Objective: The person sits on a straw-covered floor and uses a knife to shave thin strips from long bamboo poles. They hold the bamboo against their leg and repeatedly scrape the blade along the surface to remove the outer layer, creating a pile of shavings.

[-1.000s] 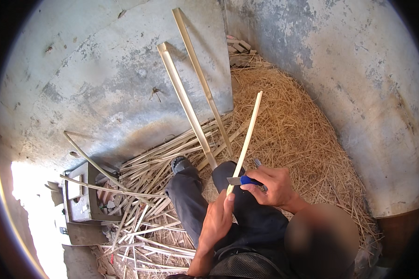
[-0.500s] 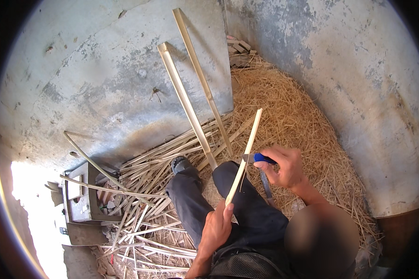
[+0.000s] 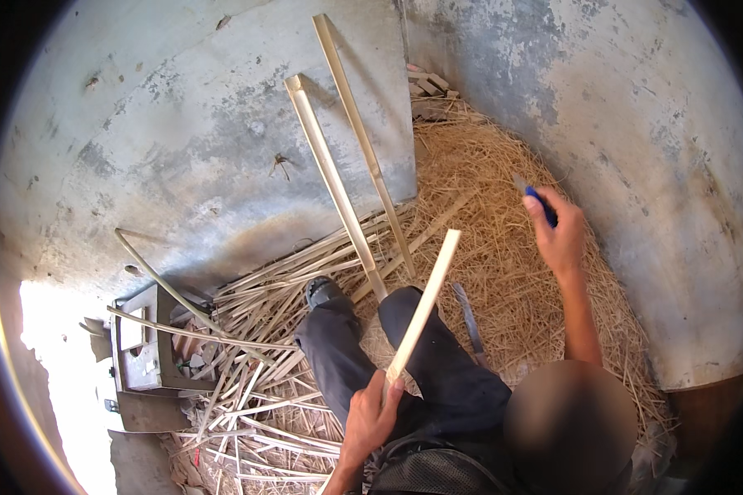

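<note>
My left hand (image 3: pixel 370 421) is closed around the lower end of a pale, flat bamboo strip (image 3: pixel 425 307). The strip slants up and to the right across my right thigh, its far end free over the straw. Off to the right, my right hand (image 3: pixel 563 239) grips a small knife (image 3: pixel 541 206) by its blue handle. The short blade points up and left, well apart from the strip. On the floor beside my right leg lies a long grey blade-like piece (image 3: pixel 466 313), its near end hidden.
Two long split bamboo lengths (image 3: pixel 332 177) lean against the wall (image 3: pixel 182 165) ahead. Many pale strips (image 3: pixel 264 289) lie heaped at left, near a battered metal box (image 3: pixel 144 355). Straw-like shavings (image 3: pixel 504 264) cover the floor to the right. A blurred round shape (image 3: pixel 570 429) fills the lower right.
My right hand has swung the knife off the strip, up and to the right. The strip's far end has dropped lower, and the thin sliver hanging from it is gone.
</note>
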A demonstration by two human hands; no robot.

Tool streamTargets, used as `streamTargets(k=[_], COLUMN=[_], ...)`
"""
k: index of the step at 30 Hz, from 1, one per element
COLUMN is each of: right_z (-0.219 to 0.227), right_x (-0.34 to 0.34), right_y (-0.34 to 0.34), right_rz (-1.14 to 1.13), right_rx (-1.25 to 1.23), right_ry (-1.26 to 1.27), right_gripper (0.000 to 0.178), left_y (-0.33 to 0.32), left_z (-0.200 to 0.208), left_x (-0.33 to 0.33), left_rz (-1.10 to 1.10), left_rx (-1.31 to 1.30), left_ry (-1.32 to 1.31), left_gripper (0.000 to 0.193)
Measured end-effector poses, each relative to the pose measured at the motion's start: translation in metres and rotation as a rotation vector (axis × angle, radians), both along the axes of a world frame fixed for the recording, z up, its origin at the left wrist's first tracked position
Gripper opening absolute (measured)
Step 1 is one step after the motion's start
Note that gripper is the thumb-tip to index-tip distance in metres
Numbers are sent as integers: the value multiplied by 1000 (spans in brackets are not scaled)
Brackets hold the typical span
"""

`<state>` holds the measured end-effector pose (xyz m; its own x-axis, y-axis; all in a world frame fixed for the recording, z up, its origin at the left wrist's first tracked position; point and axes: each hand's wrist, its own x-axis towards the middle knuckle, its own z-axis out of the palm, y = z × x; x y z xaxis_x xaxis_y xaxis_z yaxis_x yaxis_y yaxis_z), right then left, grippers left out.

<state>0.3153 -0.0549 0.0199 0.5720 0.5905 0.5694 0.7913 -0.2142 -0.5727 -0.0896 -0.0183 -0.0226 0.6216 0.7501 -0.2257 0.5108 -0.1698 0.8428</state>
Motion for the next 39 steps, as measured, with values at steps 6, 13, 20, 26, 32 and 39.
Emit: streamTargets(k=[6, 13, 20, 26, 32, 39], right_z=[-27, -28, -25, -22, -16, -18], right_x=[-93, -139, -140, -132, -126, -55], right_y=[-5, -12, -9, -9, -8, 11], right_rz=[410, 550, 538, 534, 547, 270], right_rx=[178, 91, 99, 59, 42, 240], right_ry=[11, -67, -116, -169, -229, -145], right_gripper=[32, 31, 31, 31, 29, 38], left_y=[16, 19, 16, 13, 12, -7], left_z=[14, 24, 26, 22, 25, 14], left_x=[33, 51, 57, 56, 49, 20], left_rz=[48, 17, 27, 36, 20, -6], left_rx=[109, 66, 149, 146, 111, -50], left_ry=[-134, -227, -191, -226, -203, -121], left_gripper=[33, 31, 29, 27, 24, 30])
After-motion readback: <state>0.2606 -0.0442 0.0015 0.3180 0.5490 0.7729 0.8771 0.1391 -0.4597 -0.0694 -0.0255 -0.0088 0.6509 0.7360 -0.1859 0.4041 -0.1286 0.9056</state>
